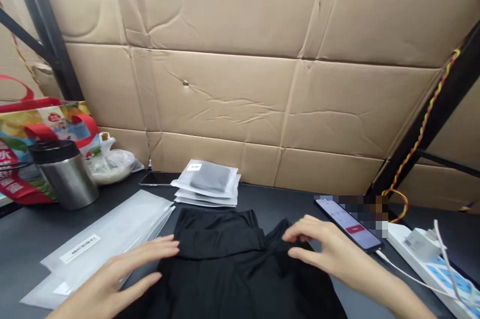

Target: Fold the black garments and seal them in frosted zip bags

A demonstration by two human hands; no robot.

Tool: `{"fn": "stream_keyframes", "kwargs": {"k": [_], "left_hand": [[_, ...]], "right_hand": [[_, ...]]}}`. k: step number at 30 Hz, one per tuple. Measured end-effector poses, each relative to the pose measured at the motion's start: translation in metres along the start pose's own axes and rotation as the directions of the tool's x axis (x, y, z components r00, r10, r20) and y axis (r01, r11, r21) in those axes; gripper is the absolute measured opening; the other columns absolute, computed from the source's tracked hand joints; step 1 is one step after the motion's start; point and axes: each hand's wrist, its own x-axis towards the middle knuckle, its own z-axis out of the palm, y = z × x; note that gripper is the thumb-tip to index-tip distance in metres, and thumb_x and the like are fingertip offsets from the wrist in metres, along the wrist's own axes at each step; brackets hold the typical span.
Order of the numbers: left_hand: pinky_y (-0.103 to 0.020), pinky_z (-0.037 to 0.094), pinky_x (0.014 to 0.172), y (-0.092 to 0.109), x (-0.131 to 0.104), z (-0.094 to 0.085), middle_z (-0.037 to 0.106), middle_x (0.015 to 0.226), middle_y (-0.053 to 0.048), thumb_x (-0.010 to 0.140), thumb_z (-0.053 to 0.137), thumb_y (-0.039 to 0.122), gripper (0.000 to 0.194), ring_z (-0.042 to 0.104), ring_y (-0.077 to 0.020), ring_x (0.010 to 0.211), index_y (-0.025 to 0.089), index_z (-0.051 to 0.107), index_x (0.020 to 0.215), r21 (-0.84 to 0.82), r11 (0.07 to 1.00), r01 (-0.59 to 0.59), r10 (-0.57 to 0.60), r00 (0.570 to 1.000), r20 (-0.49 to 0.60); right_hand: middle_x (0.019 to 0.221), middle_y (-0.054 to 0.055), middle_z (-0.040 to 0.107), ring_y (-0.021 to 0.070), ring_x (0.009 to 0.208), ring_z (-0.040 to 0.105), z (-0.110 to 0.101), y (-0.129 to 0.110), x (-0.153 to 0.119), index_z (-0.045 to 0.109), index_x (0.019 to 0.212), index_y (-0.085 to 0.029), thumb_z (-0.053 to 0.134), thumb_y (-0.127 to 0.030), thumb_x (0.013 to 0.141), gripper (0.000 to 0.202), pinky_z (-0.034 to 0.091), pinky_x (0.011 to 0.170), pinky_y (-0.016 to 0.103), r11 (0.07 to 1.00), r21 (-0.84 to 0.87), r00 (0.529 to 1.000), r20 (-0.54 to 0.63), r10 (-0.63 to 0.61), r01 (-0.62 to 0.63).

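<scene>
A black garment (240, 279) with a wide waistband lies spread on the dark table in front of me, its lower part running out of view. My left hand (127, 271) rests at the garment's left edge, fingers stretched out and thumb apart, with nothing gripped. At the right of the waistband is my right hand (318, 246), fingers and thumb apart near a bunched, raised corner of the cloth. Whether its fingertips touch the cloth I cannot tell. Frosted plastic bags (120, 224) with barcode labels lie left of the garment, partly behind my left hand.
Packed frosted bags (206, 181) are stacked behind the garment, beside a dark phone (159, 179). A steel cup (69, 179), a tied plastic bag (112, 164) and a colourful carrier bag (15, 134) stand left. A lit phone (348, 224) and power strip (416, 254) with cables lie right. Cardboard (225, 84) forms the back.
</scene>
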Motion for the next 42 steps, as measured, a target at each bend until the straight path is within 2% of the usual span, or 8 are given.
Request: {"fn": "stream_keyframes", "kwargs": {"k": [3, 6, 11, 17, 22, 30, 38, 42], "left_hand": [[-0.046, 0.024, 0.115, 0.005, 0.028, -0.005, 0.050, 0.142, 0.008, 0.080, 0.064, 0.045, 0.048, 0.040, -0.0316, 0.134, 0.042, 0.058, 0.128, 0.097, 0.993, -0.061, 0.060, 0.998, 0.012], [-0.041, 0.031, 0.112, 0.002, 0.045, 0.001, 0.060, 0.133, 0.005, 0.084, 0.059, 0.040, 0.033, 0.048, -0.0289, 0.129, 0.038, 0.069, 0.116, 0.152, 0.978, -0.145, 0.145, 0.989, 0.015], [-0.031, 0.051, 0.089, 0.003, 0.073, -0.008, 0.075, 0.101, -0.001, 0.084, 0.058, 0.048, 0.027, 0.067, -0.0272, 0.099, 0.028, 0.073, 0.096, 0.138, 0.985, -0.102, 0.131, 0.967, -0.219], [-0.027, 0.050, 0.052, -0.015, 0.110, -0.004, 0.061, 0.058, 0.004, 0.088, 0.045, 0.049, 0.032, 0.063, -0.0195, 0.052, 0.022, 0.063, 0.090, 0.237, 0.967, -0.090, 0.166, 0.932, -0.322], [-0.043, 0.051, 0.084, -0.020, 0.101, 0.008, 0.069, 0.104, -0.009, 0.088, 0.046, 0.046, 0.038, 0.066, -0.0299, 0.095, 0.021, 0.059, 0.113, 0.380, 0.918, -0.113, 0.274, 0.873, -0.403], [-0.048, 0.036, 0.108, 0.008, 0.060, 0.043, 0.037, 0.151, 0.002, 0.096, 0.048, 0.046, 0.060, 0.034, -0.0277, 0.138, 0.038, 0.021, 0.149, 0.670, 0.628, -0.397, 0.462, 0.882, 0.090], [-0.056, 0.039, 0.103, 0.023, 0.069, 0.063, 0.033, 0.152, -0.006, 0.096, 0.042, 0.053, 0.063, 0.036, -0.0346, 0.136, 0.034, 0.013, 0.149, 0.702, 0.583, -0.408, 0.439, 0.886, 0.150], [-0.055, 0.039, 0.103, 0.026, 0.072, 0.067, 0.034, 0.151, -0.006, 0.096, 0.043, 0.054, 0.064, 0.037, -0.0337, 0.136, 0.034, 0.013, 0.149, 0.684, 0.600, -0.415, 0.452, 0.881, 0.139]], "right_hand": [[0.106, 0.000, 0.068, 0.0230, 0.100, 0.058, 0.024, -0.003, 0.028, 0.067, 0.109, -0.031, 0.070, -0.025, 0.079, 0.030, 0.043, 0.091, 0.035, 0.991, -0.037, 0.992, 0.035, -0.124, 0.126], [0.094, -0.001, 0.070, 0.0201, 0.093, 0.061, 0.038, -0.004, 0.043, 0.070, 0.095, -0.028, 0.061, -0.025, 0.087, 0.012, 0.041, 0.092, 0.034, 0.977, -0.057, 0.976, 0.086, -0.200, 0.205], [0.079, -0.002, 0.067, 0.0155, 0.074, 0.061, 0.036, 0.002, 0.074, 0.063, 0.090, -0.023, 0.046, -0.032, 0.095, 0.020, 0.044, 0.068, 0.024, 0.993, 0.053, 0.991, -0.092, -0.102, 0.107], [0.075, 0.001, 0.069, 0.0157, 0.069, 0.064, 0.053, 0.028, 0.118, 0.064, 0.083, -0.019, 0.050, -0.030, 0.091, 0.019, 0.045, 0.064, 0.024, 1.000, 0.020, 0.992, -0.121, -0.018, 0.021], [0.092, 0.003, 0.070, 0.0193, 0.087, 0.065, 0.045, 0.032, 0.094, 0.062, 0.100, -0.021, 0.054, -0.032, 0.090, 0.017, 0.047, 0.076, 0.028, 0.986, -0.139, 0.978, -0.201, 0.058, -0.087], [0.071, 0.009, 0.067, 0.0293, 0.070, 0.068, 0.034, 0.046, 0.031, 0.055, 0.076, -0.020, 0.048, -0.043, 0.095, 0.031, 0.041, 0.057, 0.031, 0.795, -0.473, 0.921, -0.277, 0.273, -0.378], [0.071, 0.009, 0.069, 0.0306, 0.070, 0.071, 0.031, 0.071, 0.032, 0.060, 0.083, -0.019, 0.038, -0.031, 0.099, 0.030, 0.046, 0.057, 0.033, 0.710, -0.598, 0.928, -0.248, 0.277, -0.371], [0.120, 0.015, 0.065, 0.0285, 0.112, 0.061, 0.025, 0.058, 0.024, 0.059, 0.120, -0.018, 0.026, -0.037, 0.102, 0.041, 0.049, 0.089, 0.042, 0.768, -0.598, 0.971, -0.190, 0.143, -0.230]]}}
